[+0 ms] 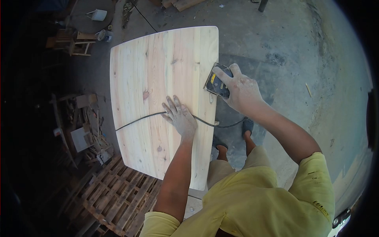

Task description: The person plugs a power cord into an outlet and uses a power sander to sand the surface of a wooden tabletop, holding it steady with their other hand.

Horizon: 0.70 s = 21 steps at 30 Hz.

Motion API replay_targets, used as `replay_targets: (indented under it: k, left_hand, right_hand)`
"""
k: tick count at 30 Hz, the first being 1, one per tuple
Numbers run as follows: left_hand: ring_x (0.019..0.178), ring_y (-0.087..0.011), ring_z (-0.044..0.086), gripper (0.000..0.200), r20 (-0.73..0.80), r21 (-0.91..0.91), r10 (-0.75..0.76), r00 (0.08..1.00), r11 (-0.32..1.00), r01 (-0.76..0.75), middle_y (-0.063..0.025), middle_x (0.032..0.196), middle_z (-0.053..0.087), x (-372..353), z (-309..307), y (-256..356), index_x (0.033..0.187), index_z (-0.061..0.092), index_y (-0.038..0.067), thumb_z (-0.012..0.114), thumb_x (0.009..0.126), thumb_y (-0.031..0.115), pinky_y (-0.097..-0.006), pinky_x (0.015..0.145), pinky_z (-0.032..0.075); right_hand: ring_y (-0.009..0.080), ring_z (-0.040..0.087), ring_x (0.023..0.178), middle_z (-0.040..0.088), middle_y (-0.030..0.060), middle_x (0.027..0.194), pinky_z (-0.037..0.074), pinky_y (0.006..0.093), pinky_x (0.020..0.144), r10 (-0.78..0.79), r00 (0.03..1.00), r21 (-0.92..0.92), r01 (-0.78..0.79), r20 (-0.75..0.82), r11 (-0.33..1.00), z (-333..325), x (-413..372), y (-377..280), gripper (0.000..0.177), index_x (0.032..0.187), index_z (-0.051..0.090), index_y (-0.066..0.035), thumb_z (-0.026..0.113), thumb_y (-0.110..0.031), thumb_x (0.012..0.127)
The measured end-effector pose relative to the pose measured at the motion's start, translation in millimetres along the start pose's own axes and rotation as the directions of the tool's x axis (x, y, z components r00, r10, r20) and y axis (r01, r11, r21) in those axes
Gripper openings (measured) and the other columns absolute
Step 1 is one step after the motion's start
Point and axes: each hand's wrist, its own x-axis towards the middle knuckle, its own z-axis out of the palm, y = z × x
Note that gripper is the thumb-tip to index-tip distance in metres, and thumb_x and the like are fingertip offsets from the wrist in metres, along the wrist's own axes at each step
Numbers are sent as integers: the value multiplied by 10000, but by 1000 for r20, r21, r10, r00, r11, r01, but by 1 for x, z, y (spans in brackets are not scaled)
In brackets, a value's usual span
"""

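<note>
A dusty right hand of mine is wrapped round a black and yellow power sander, which is tilted at the right edge of a pale wooden panel. My left hand lies on the panel with its fingers spread, over a black cord. The cord crosses the panel from its left edge, passes beneath that hand and runs off the right edge toward my feet. Knots and long joined boards show in the panel's surface.
Wooden pallets lie below the panel's lower left edge. Scrap wood is piled at the left. A white bucket and a small wooden stand are at the upper left. My feet are on the concrete floor.
</note>
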Motion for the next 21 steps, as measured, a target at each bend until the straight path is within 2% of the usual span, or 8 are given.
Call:
replay_targets:
  k: [6, 9, 10, 13, 15, 16, 19, 21]
  left_hand:
    - [1578, -356, -10, 581, 24, -6, -22, 999, 1000, 22, -100, 1716, 102, 0, -5, 6, 1626, 242, 149, 133, 1107, 386, -578, 1237, -73]
    - [1578, -357, -10, 577, 30, 9, -21, 999, 1000, 21, -101, 1716, 101, 2, -3, 6, 1629, 234, 150, 141, 1107, 377, -580, 1237, -72]
    - [1578, -356, -8, 577, 23, 17, -13, 1000, 1000, 13, -101, 1717, 100, 2, -1, 3, 1630, 229, 149, 146, 1106, 375, -585, 1234, -73]
    - [1577, -363, -9, 579, 21, 33, -1, 1000, 999, 0, -105, 1717, 96, 1, -2, 5, 1631, 221, 144, 153, 1104, 373, -597, 1228, -73]
    - [1576, -369, -10, 581, 22, 55, 7, 1000, 998, -8, -110, 1717, 93, -1, -4, 3, 1631, 219, 140, 156, 1103, 373, -606, 1224, -73]
    - [1575, -378, -15, 583, 17, 63, 12, 1000, 998, -14, -117, 1716, 90, 0, -2, 2, 1631, 217, 135, 157, 1102, 373, -612, 1221, -72]
    - [1572, -392, -20, 587, 17, 63, 26, 1000, 998, -27, -129, 1715, 86, 3, -1, 5, 1632, 209, 128, 155, 1101, 373, -622, 1218, -70]
    - [1571, -398, -21, 590, 26, 66, 24, 999, 997, -26, -133, 1714, 85, 1, -2, 4, 1633, 204, 125, 153, 1100, 373, -625, 1217, -68]
  right_hand:
    - [385, 710, 974, 581, 186, 1228, 605, 443, 823, 121, 899, -92, -175, -420, 980, -24, 148, 65, 795, 1511, 415, -262, 800, -311, 818]
    - [393, 706, 980, 581, 187, 1232, 599, 444, 839, 93, 892, -118, -161, -442, 980, -28, 147, 50, 793, 1512, 415, -260, 798, -318, 819]
    - [361, 716, 990, 598, 182, 1192, 595, 449, 834, 106, 929, -72, -140, -354, 988, -27, 128, 38, 759, 1509, 445, -224, 761, -191, 820]
    - [371, 715, 956, 536, 174, 1216, 600, 451, 812, 122, 984, 80, -113, -130, 990, 6, 29, -1, 737, 1448, 482, -208, 785, -138, 779]
    - [358, 710, 964, 506, 165, 1216, 597, 463, 810, 166, 980, 224, -138, -110, 965, 32, -17, -7, 730, 1432, 481, -178, 803, -166, 776]
    - [358, 710, 964, 506, 165, 1216, 597, 463, 810, 168, 979, 222, -140, -114, 965, 47, -31, -3, 730, 1432, 481, -178, 803, -166, 776]
    - [311, 698, 997, 533, 171, 1222, 589, 421, 844, 331, 893, 487, -153, -304, 860, 92, -41, 28, 745, 1421, 479, -138, 834, -225, 772]
    - [245, 672, 1028, 581, 169, 1233, 571, 367, 868, 518, 790, 800, -60, -327, 597, 109, -13, 58, 787, 1409, 479, -103, 872, -298, 754]
